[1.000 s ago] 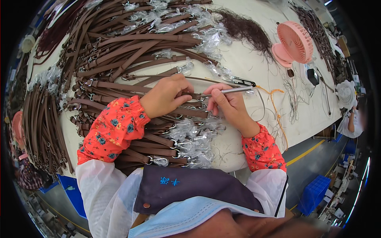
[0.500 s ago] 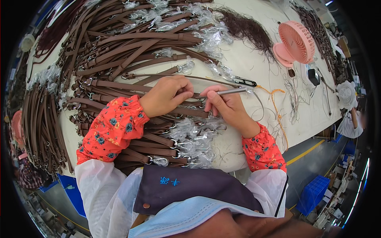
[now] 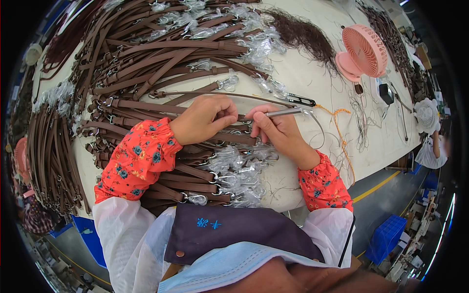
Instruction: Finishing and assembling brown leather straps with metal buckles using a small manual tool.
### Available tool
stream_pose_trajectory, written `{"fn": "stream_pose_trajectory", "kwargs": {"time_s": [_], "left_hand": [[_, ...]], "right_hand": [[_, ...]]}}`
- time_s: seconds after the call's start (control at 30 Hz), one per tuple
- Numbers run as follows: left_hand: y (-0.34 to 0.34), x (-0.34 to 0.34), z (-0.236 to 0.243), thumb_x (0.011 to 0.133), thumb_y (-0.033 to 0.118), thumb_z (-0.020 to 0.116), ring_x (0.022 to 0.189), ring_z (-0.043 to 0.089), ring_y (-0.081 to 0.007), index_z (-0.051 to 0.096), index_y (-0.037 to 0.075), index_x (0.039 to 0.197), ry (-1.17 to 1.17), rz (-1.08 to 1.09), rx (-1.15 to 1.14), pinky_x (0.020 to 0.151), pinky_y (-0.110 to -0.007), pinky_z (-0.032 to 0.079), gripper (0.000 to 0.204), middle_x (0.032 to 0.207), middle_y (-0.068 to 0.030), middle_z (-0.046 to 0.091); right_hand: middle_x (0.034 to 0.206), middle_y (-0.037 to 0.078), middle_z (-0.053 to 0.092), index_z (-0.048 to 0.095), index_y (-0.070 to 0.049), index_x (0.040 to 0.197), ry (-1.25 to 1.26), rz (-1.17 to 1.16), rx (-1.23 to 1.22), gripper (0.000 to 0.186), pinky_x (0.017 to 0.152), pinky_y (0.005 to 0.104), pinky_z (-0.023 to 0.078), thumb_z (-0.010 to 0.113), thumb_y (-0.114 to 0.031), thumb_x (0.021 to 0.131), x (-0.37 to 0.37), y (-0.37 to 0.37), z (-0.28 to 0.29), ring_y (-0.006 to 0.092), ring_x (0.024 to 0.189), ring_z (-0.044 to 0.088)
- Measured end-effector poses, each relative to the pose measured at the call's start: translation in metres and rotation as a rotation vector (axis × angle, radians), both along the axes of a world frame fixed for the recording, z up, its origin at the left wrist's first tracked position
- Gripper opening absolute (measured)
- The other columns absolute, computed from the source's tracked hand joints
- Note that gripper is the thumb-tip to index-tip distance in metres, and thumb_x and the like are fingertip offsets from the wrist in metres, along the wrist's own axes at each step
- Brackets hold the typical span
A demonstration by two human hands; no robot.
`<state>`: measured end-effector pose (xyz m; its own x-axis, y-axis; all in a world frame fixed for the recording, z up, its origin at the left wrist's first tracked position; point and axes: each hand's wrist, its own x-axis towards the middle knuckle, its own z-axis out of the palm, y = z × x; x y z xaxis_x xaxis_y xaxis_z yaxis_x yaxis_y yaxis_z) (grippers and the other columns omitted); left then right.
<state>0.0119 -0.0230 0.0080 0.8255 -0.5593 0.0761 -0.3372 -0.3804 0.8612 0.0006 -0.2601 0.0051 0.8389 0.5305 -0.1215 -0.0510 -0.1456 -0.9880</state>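
My left hand (image 3: 206, 120) is closed, fingertips pinched on a brown strap (image 3: 241, 117) whose end shows between my two hands. Just to its right, my right hand (image 3: 279, 131) grips a slim silver pen-shaped tool (image 3: 284, 112), thumb laid along it. The tool's working tip is hidden by my fingers. From its rear end a thin grey cord (image 3: 322, 128) loops down. Beneath both hands lie several more brown straps with metal rings and clasps wrapped in clear plastic (image 3: 237, 171).
A large heap of brown straps (image 3: 161, 51) covers the table's far left. Behind my right hand lie a black-handled tool (image 3: 301, 100), an orange cord (image 3: 343, 141) and a dark thread tangle (image 3: 305, 36). A pink fan (image 3: 364, 51) stands far right; a blue crate (image 3: 386, 239) sits on the floor.
Very little differs. My left hand has shifted slightly, while my right hand keeps its place with the pen-shaped tool.
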Motion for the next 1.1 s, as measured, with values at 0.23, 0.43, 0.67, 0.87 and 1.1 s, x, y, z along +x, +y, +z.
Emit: {"fn": "stream_pose_trajectory", "kwargs": {"time_s": [0.23,0.43,0.67,0.87,1.1], "left_hand": [[0.008,0.004,-0.005,0.082,0.006,0.069,0.064,0.056,-0.0145,0.063,0.001,0.091,0.087,-0.139,-0.001,0.061,-0.028,0.047,0.012,0.08,-0.0068,0.06],[-0.009,0.0,0.003,0.082,0.007,0.07,0.068,0.06,-0.0196,0.065,0.006,0.096,-0.026,-0.005,0.052,0.062,-0.031,0.048,0.015,0.091,-0.0071,0.059],[-0.013,-0.003,-0.007,0.087,0.014,0.066,0.076,0.061,-0.0292,0.065,0.011,0.097,-0.299,-0.068,0.167,0.065,-0.039,0.048,0.011,0.088,-0.0066,0.058],[-0.005,0.002,-0.009,0.085,0.008,0.066,0.073,0.062,-0.0264,0.064,0.004,0.09,-0.123,0.002,0.06,0.065,-0.036,0.049,0.007,0.085,-0.0103,0.06],[0.01,0.006,0.005,0.088,0.004,0.066,0.072,0.058,-0.0084,0.064,0.0,0.092,0.259,0.002,0.012,0.066,-0.025,0.049,0.006,0.082,-0.0031,0.064]], "right_hand": [[0.071,0.001,0.062,0.062,-0.004,0.107,0.014,-0.021,0.047,0.03,0.051,0.0196,0.04,0.048,-0.031,0.104,-0.001,-0.001,0.002,0.0051,0.056,0.052],[0.076,0.005,0.063,0.058,-0.001,0.11,-0.018,-0.159,0.196,0.037,0.054,0.0209,0.044,0.043,-0.035,0.105,0.003,-0.003,-0.003,0.0076,0.058,0.054],[0.08,0.007,0.063,0.056,0.001,0.111,-0.016,-0.208,0.222,0.042,0.056,0.0216,0.045,0.041,-0.037,0.105,0.004,-0.003,-0.003,0.0085,0.059,0.055],[0.075,0.005,0.064,0.06,-0.001,0.107,0.016,-0.149,0.145,0.04,0.054,0.0197,0.042,0.043,-0.038,0.104,0.002,-0.002,-0.001,0.0066,0.057,0.054],[0.079,0.006,0.065,0.06,-0.002,0.111,0.028,-0.026,0.074,0.038,0.057,0.02,0.043,0.042,-0.035,0.105,0.003,-0.004,-0.003,0.007,0.06,0.053]]}}
